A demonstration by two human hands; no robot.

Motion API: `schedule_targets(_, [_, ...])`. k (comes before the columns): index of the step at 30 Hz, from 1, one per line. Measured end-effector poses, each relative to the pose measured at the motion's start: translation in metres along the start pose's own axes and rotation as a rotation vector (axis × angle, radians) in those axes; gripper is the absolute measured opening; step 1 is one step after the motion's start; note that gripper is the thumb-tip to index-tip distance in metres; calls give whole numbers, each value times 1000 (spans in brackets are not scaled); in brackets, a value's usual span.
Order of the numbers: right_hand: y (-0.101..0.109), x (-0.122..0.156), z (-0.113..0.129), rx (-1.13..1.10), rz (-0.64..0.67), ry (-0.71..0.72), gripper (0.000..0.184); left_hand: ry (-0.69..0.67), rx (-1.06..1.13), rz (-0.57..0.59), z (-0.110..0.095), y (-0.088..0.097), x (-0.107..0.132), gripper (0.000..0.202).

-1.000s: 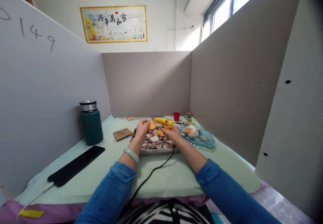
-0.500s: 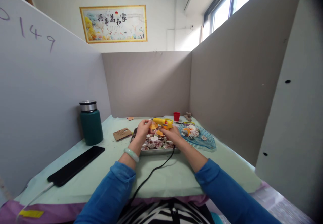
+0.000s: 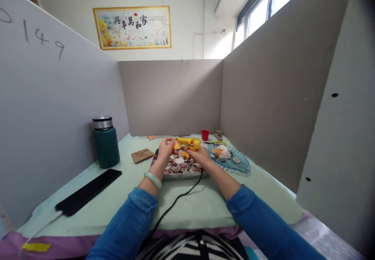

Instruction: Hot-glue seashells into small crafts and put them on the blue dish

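Observation:
My right hand (image 3: 199,155) is wrapped round the handle of a yellow glue gun (image 3: 189,143), its nozzle pointing left. Pinched in my left hand (image 3: 166,150) is an orange shell (image 3: 177,145), held close to the nozzle. Whether the tip touches the shell is too small to tell. Below both hands lies a metal tray (image 3: 175,177) filled with shells (image 3: 183,167), mostly white and reddish-brown, with an orange piece among them. From the gun, a black cord (image 3: 178,197) runs over the tray's front edge towards my lap.
On the right, a blue glass dish (image 3: 241,167) holds several shells. Behind it are yellow-handled scissors (image 3: 219,142), a red cup (image 3: 205,135) and a small brown object (image 3: 218,135). A brown card (image 3: 142,155), green bottle (image 3: 106,145) and black phone (image 3: 88,191) lie left. Grey partitions (image 3: 172,96) enclose the table.
My left hand and the orange shell have shifted very slightly. The glue gun stays almost in the same place, still in my right hand.

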State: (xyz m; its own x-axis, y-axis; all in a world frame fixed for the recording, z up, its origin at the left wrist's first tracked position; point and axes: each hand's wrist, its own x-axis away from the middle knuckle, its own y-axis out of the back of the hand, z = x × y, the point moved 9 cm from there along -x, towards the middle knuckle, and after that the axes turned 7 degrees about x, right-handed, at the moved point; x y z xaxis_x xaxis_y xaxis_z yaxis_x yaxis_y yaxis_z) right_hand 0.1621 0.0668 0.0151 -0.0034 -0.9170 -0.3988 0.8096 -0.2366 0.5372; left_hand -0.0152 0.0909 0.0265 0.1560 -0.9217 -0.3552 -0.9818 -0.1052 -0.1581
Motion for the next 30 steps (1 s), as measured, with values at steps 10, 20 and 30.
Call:
schedule_targets(10, [0,0,2,18,1,32,27,-27,-45,-12,1,2,-2,19])
schedule_targets(20, [-4,-3,-2,9,14,19,28,-65,-133,-53,-3,5,-1,18])
schedule_targets(30, [-7,-3,-5,-13,29,6,29,-81,-193,-59,0,7,-4,15])
